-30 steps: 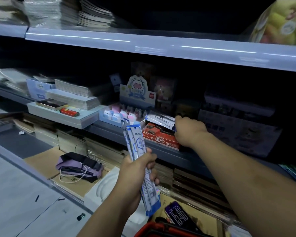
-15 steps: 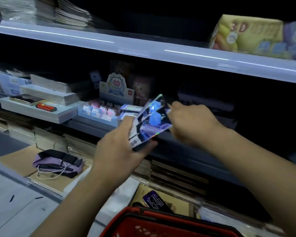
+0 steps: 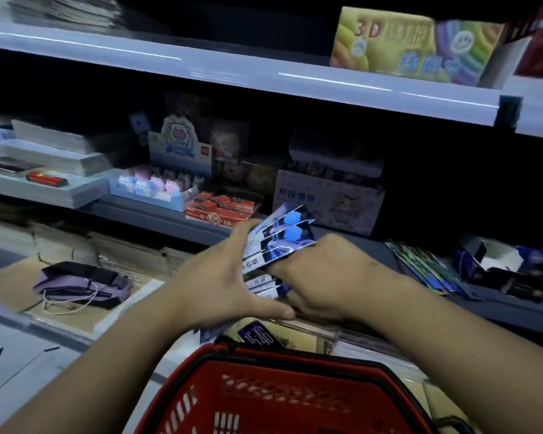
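Basket (image 3: 182, 399): red plastic, at 6 o'clock and nearest the viewer; the lower edge of view cuts off its near half.
Forearms: both bare, entering from 7 and 4 o'clock and converging above the basket.
Left hand (image 3: 220, 283): back toward the viewer, fingers reaching up to 1 o'clock along the left edge of the packets, thumb spread wide to 3 o'clock beneath them, its tip touching the heel of the other hand.
Right hand (image 3: 323, 277): back toward the viewer, knuckles bent, fingers curled in under the packets; the fingertips are hidden behind them.
Packets (image 3: 279, 242): a fanned stack of shiny blue-and-white flat packs at the centre of view, gripped between both hands, tilted with the upper ends toward 1 o'clock, above the basket and in front of the shelf lip; the print is too blurred to read.
Dark flat item (image 3: 259, 335): just beyond the basket rim, bearing pale digits; what it is cannot be told.
Purple bag (image 3: 82, 283): at 9 o'clock, lying on a lower board with a pale cord.
Red 2B box (image 3: 220, 211): on the middle shelf at 12 o'clock of the hands, partly covered by the left fingers.
Eraser tray (image 3: 154, 186): at 11 o'clock, small animal figures in rows under a cow header card.
Printed carton (image 3: 326, 198): at 1 o'clock, its top lost in shadow.
3D box (image 3: 414, 45): on the top shelf at 1 o'clock, farthest away, its upper edge cut off.
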Motion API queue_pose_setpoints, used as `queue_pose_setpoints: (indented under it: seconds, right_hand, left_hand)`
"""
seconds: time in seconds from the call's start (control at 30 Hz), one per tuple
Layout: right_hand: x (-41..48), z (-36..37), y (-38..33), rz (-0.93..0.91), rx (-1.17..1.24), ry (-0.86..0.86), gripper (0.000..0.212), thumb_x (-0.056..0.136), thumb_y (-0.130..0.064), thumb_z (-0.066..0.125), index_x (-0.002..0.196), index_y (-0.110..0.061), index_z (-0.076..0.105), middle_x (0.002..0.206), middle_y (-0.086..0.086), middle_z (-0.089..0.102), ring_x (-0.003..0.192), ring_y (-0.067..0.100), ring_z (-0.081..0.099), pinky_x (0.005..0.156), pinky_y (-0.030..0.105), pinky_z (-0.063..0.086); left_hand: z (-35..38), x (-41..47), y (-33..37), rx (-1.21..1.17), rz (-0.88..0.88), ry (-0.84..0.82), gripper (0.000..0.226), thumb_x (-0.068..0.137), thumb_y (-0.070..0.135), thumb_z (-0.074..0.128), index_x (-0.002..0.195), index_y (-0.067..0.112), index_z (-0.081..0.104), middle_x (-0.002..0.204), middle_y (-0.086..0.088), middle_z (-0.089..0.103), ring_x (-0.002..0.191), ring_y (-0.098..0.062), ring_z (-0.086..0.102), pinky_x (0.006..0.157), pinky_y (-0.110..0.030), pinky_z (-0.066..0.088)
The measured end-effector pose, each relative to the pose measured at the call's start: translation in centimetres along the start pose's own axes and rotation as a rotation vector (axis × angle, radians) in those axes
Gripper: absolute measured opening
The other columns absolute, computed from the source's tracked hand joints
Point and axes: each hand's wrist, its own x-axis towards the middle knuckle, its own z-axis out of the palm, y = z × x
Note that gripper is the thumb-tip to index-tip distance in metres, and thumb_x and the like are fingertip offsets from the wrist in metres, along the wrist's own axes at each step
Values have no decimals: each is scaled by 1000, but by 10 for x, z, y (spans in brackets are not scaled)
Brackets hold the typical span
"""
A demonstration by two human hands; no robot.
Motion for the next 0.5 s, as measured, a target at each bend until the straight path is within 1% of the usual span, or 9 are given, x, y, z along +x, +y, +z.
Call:
queue_pose_setpoints:
  seconds: [0.03,0.1,0.17,0.23,0.27,0.33,0.4,0.47,0.5]
  right_hand:
    - [-5,-8,1,40,87,-18,29,97,-37,47,124,-28,53,123,0,66,109,30,63,72,36,42]
    - [-9,-9,6,75,202,-60,24,97,-29,45,119,-26,55,117,3,66,105,33,62,72,35,35]
    - [-14,-5,12,140,337,-63,27,96,-24,45,121,-24,56,120,2,62,110,32,59,76,35,38]
    - [-18,1,12,178,415,-104,27,94,-21,46,118,-22,58,121,1,61,111,30,59,83,37,47]
    - [-21,4,10,183,454,-114,25,93,-21,47,115,-22,59,120,1,62,111,30,59,85,40,50]
    - [-25,14,8,203,505,-148,25,90,-20,47,111,-21,61,118,2,62,108,30,59,84,43,52]
    - [-29,21,8,244,576,-154,25,86,-23,45,104,-20,62,114,2,64,104,30,60,81,43,53]
    - [-33,27,11,265,627,-147,34,77,-27,39,100,-18,63,108,3,65,101,30,61,78,44,55]
    - [-34,31,11,276,647,-147,39,74,-29,36,100,-18,63,107,3,66,100,30,61,78,45,55]
  left_hand:
    - [4,0,-5,-131,-39,-97,113,58,59,95,145,53,22,119,26,66,102,4,66,80,-21,53]
    - [14,1,-11,-301,-83,-236,103,64,41,98,142,48,31,115,16,69,93,-7,72,77,-34,60]
    - [28,5,-13,-381,-110,-281,77,70,24,94,129,37,47,94,8,69,71,-13,68,63,-39,57]
    - [42,9,-15,-422,-124,-276,35,73,12,83,95,24,59,70,5,61,56,-13,57,56,-32,48]
    - [47,11,-16,-437,-133,-279,26,75,7,79,77,23,58,62,5,57,52,-12,53,55,-28,44]
    - [57,11,-15,-463,-160,-295,38,79,-1,74,59,22,52,55,3,52,49,-13,49,55,-23,39]
    - [64,12,-15,-481,-170,-307,31,81,2,74,62,14,55,59,-7,58,52,-17,52,59,-27,41]
    - [71,13,-12,-533,-151,-352,21,83,9,75,72,-2,61,69,-25,68,59,-24,60,65,-35,48]
    - [75,15,-11,-561,-152,-373,24,82,13,75,80,-9,64,77,-31,69,63,-28,64,70,-40,52]
